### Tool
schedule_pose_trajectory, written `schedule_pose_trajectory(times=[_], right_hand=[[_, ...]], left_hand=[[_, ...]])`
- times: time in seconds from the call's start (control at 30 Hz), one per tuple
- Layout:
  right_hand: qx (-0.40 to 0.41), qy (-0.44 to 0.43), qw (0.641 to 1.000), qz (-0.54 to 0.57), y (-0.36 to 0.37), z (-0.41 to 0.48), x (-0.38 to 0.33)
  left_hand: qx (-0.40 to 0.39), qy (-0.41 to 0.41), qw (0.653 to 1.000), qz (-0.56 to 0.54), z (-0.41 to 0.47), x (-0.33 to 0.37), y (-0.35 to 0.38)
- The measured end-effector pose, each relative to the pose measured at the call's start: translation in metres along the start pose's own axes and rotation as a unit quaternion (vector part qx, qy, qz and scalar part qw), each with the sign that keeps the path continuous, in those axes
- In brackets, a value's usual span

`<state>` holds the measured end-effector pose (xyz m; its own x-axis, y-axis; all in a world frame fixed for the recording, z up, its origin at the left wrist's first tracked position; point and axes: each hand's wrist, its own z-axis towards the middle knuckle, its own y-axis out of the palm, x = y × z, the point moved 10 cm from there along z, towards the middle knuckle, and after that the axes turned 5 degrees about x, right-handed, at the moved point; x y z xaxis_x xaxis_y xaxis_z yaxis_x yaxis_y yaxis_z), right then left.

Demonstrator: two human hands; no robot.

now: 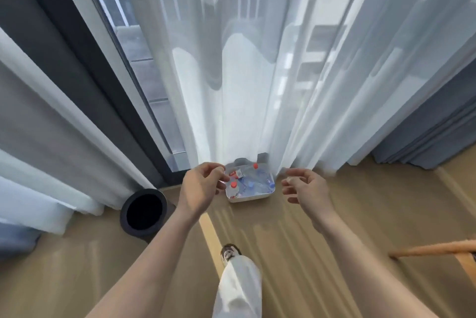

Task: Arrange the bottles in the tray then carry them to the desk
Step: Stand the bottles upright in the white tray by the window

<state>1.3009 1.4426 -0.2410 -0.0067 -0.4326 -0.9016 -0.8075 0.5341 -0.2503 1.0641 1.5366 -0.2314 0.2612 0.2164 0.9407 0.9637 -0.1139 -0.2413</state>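
A white tray (253, 197) sits on the wooden floor at the foot of the sheer curtain. Several clear plastic bottles lie inside it, some with red caps (233, 184) and some with blue caps (271, 184). My left hand (203, 186) hangs over the tray's left edge, fingers apart and holding nothing. My right hand (306, 186) hovers to the right of the tray, fingers curled loosely and empty. Both hands are above the tray, not touching it.
A dark round bin (144, 212) stands on the floor left of the tray. White sheer curtains (257, 86) hang behind, grey drapes (425, 137) at the right. My leg and shoe (230, 253) are below. A wooden chair part (438, 253) juts in at the right.
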Motion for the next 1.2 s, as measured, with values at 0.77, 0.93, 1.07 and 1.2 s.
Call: schedule_pose_trajectory(times=[0.77,0.93,1.07,1.2], right_hand=[[-0.073,0.138,0.982,-0.102,0.098,0.422,0.332],[-0.063,0.130,0.977,-0.155,0.125,0.513,0.458],[-0.129,0.047,0.897,-0.420,0.155,0.562,0.517],[-0.151,-0.082,0.756,-0.631,0.181,0.578,0.543]], left_hand=[[0.008,-0.199,0.977,0.081,0.265,-0.343,0.258],[-0.042,-0.155,0.972,0.170,0.319,-0.455,0.306],[-0.105,-0.041,0.958,0.264,0.368,-0.491,0.354],[-0.132,0.107,0.925,0.339,0.397,-0.493,0.385]])
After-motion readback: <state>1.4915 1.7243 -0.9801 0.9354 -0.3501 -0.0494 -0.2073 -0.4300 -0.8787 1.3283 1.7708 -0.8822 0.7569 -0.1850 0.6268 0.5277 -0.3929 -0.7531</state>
